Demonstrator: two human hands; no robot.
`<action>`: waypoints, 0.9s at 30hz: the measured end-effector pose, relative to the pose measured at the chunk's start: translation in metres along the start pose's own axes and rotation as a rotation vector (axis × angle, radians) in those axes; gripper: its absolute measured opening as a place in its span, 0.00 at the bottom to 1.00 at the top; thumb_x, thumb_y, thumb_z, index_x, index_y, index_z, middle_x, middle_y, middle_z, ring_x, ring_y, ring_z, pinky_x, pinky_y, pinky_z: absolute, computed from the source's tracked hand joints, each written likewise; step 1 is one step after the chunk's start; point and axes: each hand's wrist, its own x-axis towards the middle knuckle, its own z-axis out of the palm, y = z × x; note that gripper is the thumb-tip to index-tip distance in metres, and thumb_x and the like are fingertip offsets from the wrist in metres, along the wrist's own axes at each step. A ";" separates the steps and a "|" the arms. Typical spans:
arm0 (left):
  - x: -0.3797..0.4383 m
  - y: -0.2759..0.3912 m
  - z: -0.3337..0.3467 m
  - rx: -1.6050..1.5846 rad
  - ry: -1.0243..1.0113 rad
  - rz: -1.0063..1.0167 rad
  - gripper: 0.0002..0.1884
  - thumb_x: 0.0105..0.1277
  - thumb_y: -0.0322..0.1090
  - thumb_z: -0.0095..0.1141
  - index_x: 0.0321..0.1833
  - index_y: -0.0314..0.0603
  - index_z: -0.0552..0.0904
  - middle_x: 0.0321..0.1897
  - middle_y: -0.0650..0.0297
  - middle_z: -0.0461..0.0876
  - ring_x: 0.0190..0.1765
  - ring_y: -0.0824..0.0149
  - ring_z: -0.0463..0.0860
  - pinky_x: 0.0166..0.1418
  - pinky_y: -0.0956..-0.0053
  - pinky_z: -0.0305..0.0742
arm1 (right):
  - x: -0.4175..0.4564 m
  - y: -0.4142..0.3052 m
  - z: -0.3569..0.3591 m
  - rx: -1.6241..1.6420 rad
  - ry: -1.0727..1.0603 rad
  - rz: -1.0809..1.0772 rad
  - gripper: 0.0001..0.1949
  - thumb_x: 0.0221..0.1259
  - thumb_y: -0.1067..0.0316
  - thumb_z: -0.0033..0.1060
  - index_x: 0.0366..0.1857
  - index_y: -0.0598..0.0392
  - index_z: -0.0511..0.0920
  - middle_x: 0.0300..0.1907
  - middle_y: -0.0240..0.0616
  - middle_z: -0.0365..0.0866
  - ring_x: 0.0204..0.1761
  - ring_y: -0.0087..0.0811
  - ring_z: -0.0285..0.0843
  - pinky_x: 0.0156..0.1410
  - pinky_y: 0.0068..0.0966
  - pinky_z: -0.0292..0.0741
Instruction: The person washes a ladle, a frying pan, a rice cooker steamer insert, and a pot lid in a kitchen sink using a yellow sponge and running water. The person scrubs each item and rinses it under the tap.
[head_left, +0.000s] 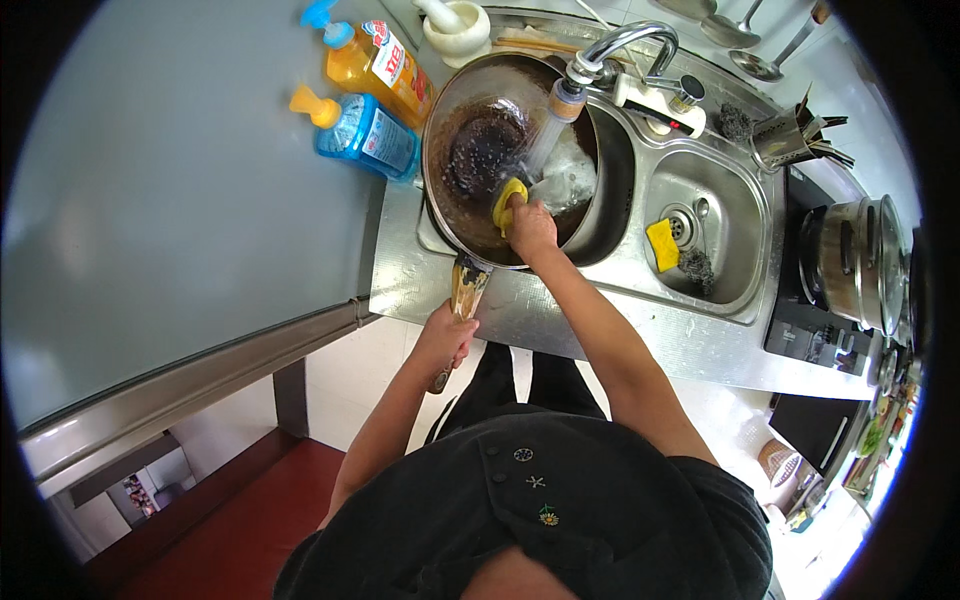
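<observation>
A large wok (469, 217) with a browned, blackened inside rests tilted over the left sink basin. My left hand (444, 337) is closed round its worn wooden handle (469, 289). Inside the wok, my right hand (534, 229) presses a yellow cloth or sponge (510, 204) against the metal. Water runs from the chrome faucet (630, 31) through a spray head (567, 99) and lands beside the yellow piece. Water with some foam lies on the wok's right side.
Two pump bottles, orange (382, 71) and blue (367, 139), and a mortar with pestle (457, 34) stand behind left. The right basin (731, 180) holds a yellow sponge (663, 245), steel wool (696, 270) and a spoon (701, 208). A steel pot (844, 259) stands on the stove at right.
</observation>
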 end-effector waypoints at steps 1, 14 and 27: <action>-0.003 0.001 0.002 0.044 0.041 0.011 0.09 0.64 0.27 0.48 0.44 0.40 0.65 0.13 0.69 0.64 0.11 0.76 0.63 0.11 0.77 0.60 | -0.004 -0.002 -0.003 0.082 0.002 -0.026 0.19 0.49 0.68 0.60 0.48 0.50 0.71 0.43 0.53 0.76 0.45 0.52 0.76 0.52 0.40 0.74; -0.026 0.013 -0.001 0.949 0.533 0.280 0.15 0.58 0.29 0.53 0.45 0.28 0.67 0.27 0.39 0.78 0.34 0.39 0.79 0.39 0.53 0.73 | -0.041 0.028 -0.058 0.717 0.161 -0.014 0.19 0.47 0.68 0.58 0.48 0.50 0.76 0.38 0.52 0.81 0.43 0.51 0.79 0.50 0.40 0.75; -0.015 -0.005 0.000 0.783 0.507 0.335 0.14 0.59 0.27 0.52 0.47 0.30 0.69 0.20 0.51 0.75 0.22 0.57 0.75 0.25 0.65 0.71 | 0.047 0.073 -0.102 1.706 -0.147 0.098 0.17 0.60 0.71 0.46 0.53 0.57 0.73 0.44 0.34 0.78 0.39 0.23 0.75 0.36 0.17 0.69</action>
